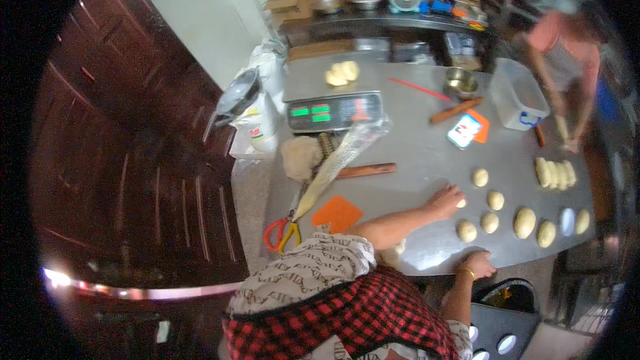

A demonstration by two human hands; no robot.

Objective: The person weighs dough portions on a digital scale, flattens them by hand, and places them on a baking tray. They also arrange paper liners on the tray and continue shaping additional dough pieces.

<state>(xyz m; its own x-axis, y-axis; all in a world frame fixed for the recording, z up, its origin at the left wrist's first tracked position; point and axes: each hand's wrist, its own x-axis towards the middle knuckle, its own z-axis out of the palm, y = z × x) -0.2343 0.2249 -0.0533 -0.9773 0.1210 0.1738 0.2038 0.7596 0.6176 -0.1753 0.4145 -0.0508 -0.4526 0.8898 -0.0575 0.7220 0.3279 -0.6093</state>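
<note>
My left hand (444, 201) is cupped over a small piece of pale dough (461, 203) on the metal table (415, 160); most of that piece is hidden beneath my fingers. Around it lie several round dough balls, among them one dough ball (480, 177) beyond the hand and another dough ball (467, 231) on the near side. Larger dough balls (525, 223) sit further right, beside a pale bluish oval object (567, 221). At the table's front edge is my right hand (479, 265), with a yellow bracelet at the wrist; its grip is unclear.
A digital scale (334, 110) bears dough pieces (343, 73). Scissors (282, 235), an orange scraper (337, 214), a plastic bag (345, 152) and a wooden stick (367, 170) lie leftward. A lit phone (465, 131) and clear bin (517, 95) stand beyond. Another person (565, 55) works near dough rolls (556, 173).
</note>
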